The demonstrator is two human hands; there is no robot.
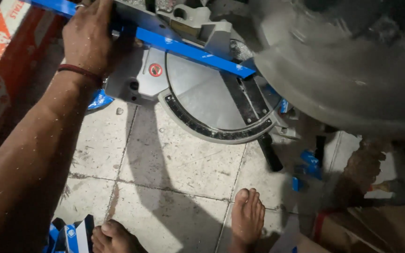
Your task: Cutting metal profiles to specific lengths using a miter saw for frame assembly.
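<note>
While the left hand (89,40) pressed down at about eleven o'clock in the view, its fingers were closed over the blue bar (183,48), gripping it against the fence of the miter saw (202,89). A dark red band circled the wrist just below the hand, and fine dust speckled the forearm that ran down toward seven o'clock. From under the hand, the blue bar stretched away toward three o'clock, crossing above the round grey saw table (198,96) and ending near the dark cutting slot. The bar therefore lay directly beneath the fingers and to the hand's right, touching the saw's back fence along its length. At one to three o'clock, a large grey blurred form, the saw head guard (348,79), filled the upper right corner, just beside the bar's far end. The right hand could not be seen, so whether it was open or closed could not be told. Below the saw table, a black handle (270,152) pointed toward five o'clock. The saw stood on a dusty tiled floor (174,164). Two bare feet rested at six o'clock, and short blue offcuts (73,234) lay at seven o'clock beside the left foot (113,239). More blue scraps (309,164) sat at four o'clock. A red and white board (1,42) leaned at nine to ten o'clock.
</note>
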